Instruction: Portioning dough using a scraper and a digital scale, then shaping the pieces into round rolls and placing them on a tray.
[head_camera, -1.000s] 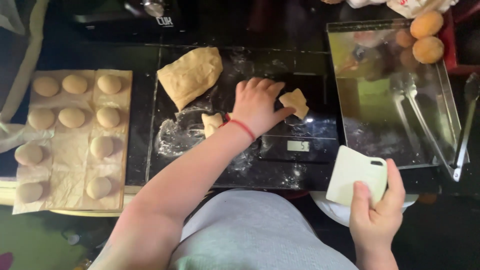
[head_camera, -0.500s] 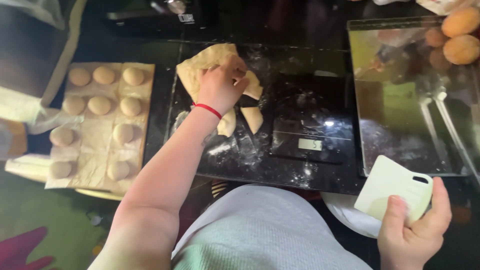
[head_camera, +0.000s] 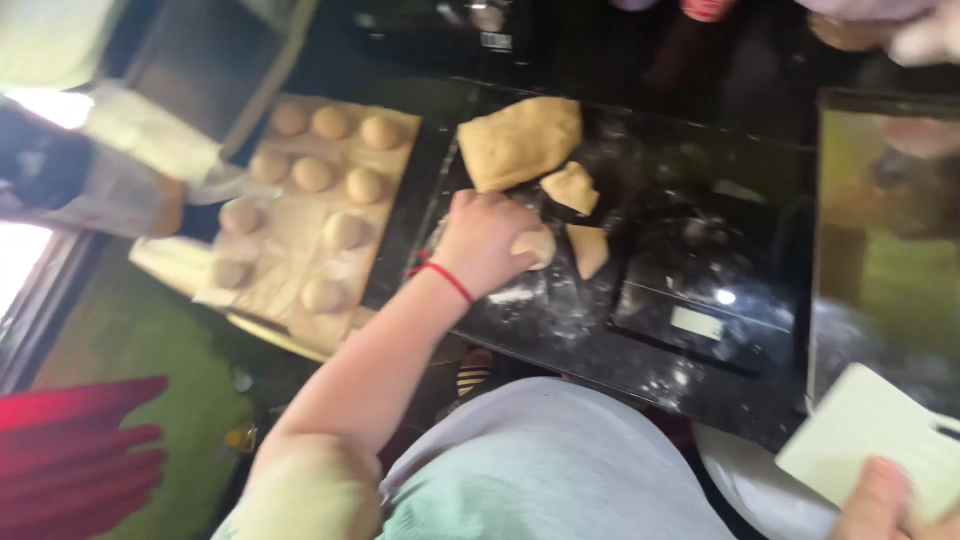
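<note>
- Looking down on a dark, flour-dusted desk (head_camera: 560, 330), a green floor showing below its left edge.
- Resting at the far side: a big dough slab (head_camera: 520, 140), kept within reach as the stock for cutting.
- Lying just beside it: two cut pieces (head_camera: 572, 187) and (head_camera: 588, 248), set apart from the slab, seemingly waiting for shaping.
- Cupping a dough lump (head_camera: 537, 245) under the left hand (head_camera: 485, 240), fingers curled around and over it, pressing it against the desk; palm covering most of it, probably for rounding.
- Sitting to the left on paper (head_camera: 300, 215): rows of dough balls (head_camera: 312, 174), spaced so as not to be touching.
- Lying flat to the right of the pieces: a black scale (head_camera: 700, 300), nothing on it.
- Holding a white scraper (head_camera: 875, 440) in the right hand (head_camera: 880, 505) at the lower right corner, fingers closed on its near edge, well apart from the dough.
</note>
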